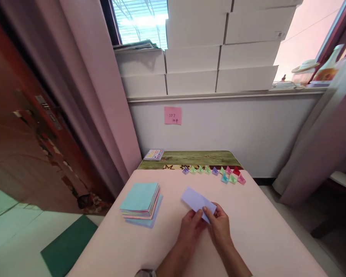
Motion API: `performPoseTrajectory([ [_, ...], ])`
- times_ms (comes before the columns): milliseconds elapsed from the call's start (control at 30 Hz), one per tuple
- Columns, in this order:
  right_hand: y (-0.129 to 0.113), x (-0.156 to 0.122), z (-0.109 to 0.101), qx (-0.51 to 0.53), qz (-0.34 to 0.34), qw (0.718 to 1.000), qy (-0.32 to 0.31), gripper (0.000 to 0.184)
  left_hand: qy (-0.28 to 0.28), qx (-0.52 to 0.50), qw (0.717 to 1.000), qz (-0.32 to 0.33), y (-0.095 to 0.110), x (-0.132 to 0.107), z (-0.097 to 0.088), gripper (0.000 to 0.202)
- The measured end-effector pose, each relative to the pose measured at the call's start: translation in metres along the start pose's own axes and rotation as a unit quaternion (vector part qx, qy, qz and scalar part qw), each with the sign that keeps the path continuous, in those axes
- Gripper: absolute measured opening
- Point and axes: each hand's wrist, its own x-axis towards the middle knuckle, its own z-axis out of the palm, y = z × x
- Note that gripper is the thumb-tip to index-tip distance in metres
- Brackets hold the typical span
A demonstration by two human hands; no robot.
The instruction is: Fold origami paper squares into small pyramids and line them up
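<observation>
A pale lavender sheet of paper [195, 201], folded into a long strip, lies on the pink table [262, 231]. My left hand [191, 227] and my right hand [219, 226] pinch its near end together, fingers closed on the paper. To the left sits a stack of coloured paper squares [141, 200] with a light blue sheet on top. Several small folded paper figures [216, 173] in purple, green, pink and red stand in a row at the table's far edge.
A small printed pad [153, 154] lies on the green wooden surface [190, 158] behind the table. A pink sticky note [172, 115] hangs on the white wall. White boxes [219, 50] are stacked on the sill. Curtains hang at both sides.
</observation>
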Motion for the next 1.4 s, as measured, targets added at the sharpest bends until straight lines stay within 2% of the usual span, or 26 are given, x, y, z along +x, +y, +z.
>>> performPoseTrajectory([
  [67, -0.005, -0.001, 0.0, -0.004, -0.013, 1.0, -0.015, 0.038, 0.032, -0.038, 0.998, 0.046, 0.009, 0.006, 0.011, 0.043],
  [133, -0.019, 0.0, 0.0, -0.022, -0.023, 0.999, -0.029, 0.038, 0.073, -0.05, 0.994, 0.059, 0.025, 0.012, 0.02, 0.035],
  [167, -0.028, 0.003, 0.0, -0.036, -0.035, 0.998, -0.032, 0.04, 0.075, -0.058, 0.994, 0.059, 0.035, 0.015, 0.024, 0.032],
  [367, -0.086, 0.03, 0.005, -0.086, -0.202, 0.975, -0.028, 0.052, 0.091, -0.085, 0.983, 0.138, 0.107, 0.026, 0.05, 0.026],
  [467, -0.103, 0.036, 0.005, -0.178, -0.289, 0.94, -0.035, 0.065, 0.096, -0.073, 0.98, 0.159, 0.124, 0.022, 0.06, 0.027],
  [533, -0.109, 0.037, 0.001, -0.259, -0.335, 0.904, -0.054, 0.067, 0.102, -0.057, 0.98, 0.163, 0.123, 0.017, 0.065, 0.027],
  [633, -0.111, 0.038, -0.006, -0.324, -0.375, 0.861, -0.11, 0.057, 0.093, -0.035, 0.984, 0.15, 0.108, 0.014, 0.068, 0.03],
  [733, -0.109, 0.043, -0.013, -0.33, -0.382, 0.845, -0.176, 0.042, 0.092, -0.022, 0.987, 0.129, 0.092, 0.014, 0.067, 0.034],
  [900, -0.108, 0.05, -0.024, -0.288, -0.365, 0.863, -0.196, 0.021, 0.083, 0.006, 0.991, 0.107, 0.077, 0.014, 0.063, 0.037],
  [1033, -0.112, 0.052, -0.029, -0.269, -0.379, 0.856, -0.226, 0.017, 0.078, -0.004, 0.992, 0.097, 0.074, 0.009, 0.067, 0.038],
  [1133, -0.117, 0.049, -0.033, -0.26, -0.371, 0.863, -0.224, 0.015, 0.093, -0.024, 0.99, 0.105, 0.073, 0.006, 0.074, 0.036],
  [1233, -0.121, 0.047, -0.036, -0.237, -0.337, 0.884, -0.22, 0.011, 0.095, -0.03, 0.988, 0.117, 0.074, 0.002, 0.081, 0.033],
  [1400, -0.119, 0.046, -0.037, -0.139, -0.248, 0.942, -0.18, 0.014, 0.081, -0.021, 0.987, 0.137, 0.076, -0.008, 0.09, 0.03],
])
